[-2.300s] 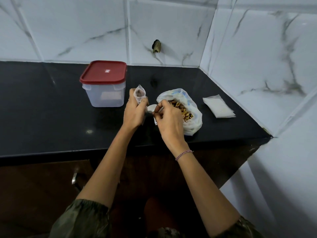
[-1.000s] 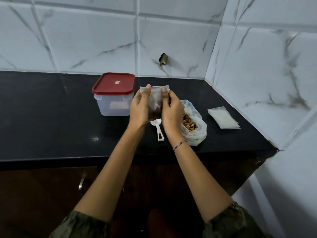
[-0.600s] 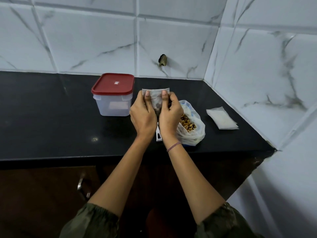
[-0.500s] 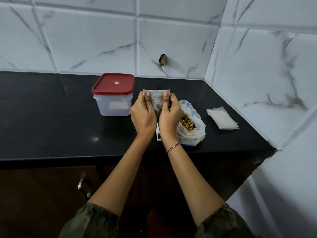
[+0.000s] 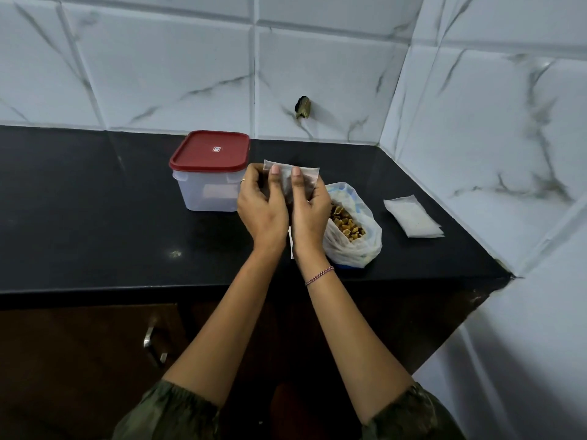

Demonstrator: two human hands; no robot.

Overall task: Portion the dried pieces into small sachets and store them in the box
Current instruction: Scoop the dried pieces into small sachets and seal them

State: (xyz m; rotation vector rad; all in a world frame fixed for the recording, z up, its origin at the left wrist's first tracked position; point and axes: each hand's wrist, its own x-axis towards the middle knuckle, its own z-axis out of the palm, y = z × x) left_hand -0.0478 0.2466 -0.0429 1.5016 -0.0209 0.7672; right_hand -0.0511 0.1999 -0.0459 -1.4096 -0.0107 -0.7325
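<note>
Both hands hold a small clear sachet (image 5: 306, 174) upright above the black counter (image 5: 95, 217). My left hand (image 5: 260, 204) and my right hand (image 5: 309, 208) pinch its top edge, thumbs side by side on the near face. Dark pieces show inside the sachet. An open white plastic bag (image 5: 355, 246) of brown dried pieces (image 5: 346, 222) lies just right of my right hand. The clear box (image 5: 206, 192) with its red lid (image 5: 211, 150) on stands left of my left hand. A white scoop handle (image 5: 291, 246) peeks out between my wrists.
A small stack of empty sachets (image 5: 413, 215) lies at the right, near the tiled side wall. The tiled back wall has a dark stub (image 5: 303, 107) sticking out. A cabinet handle (image 5: 152, 344) sits below the counter's front edge.
The right hand put the scoop down and joined the left on the sachet's top. The sachet was raised, then lowered slightly, and the thumbs have drawn close together along its top edge.
</note>
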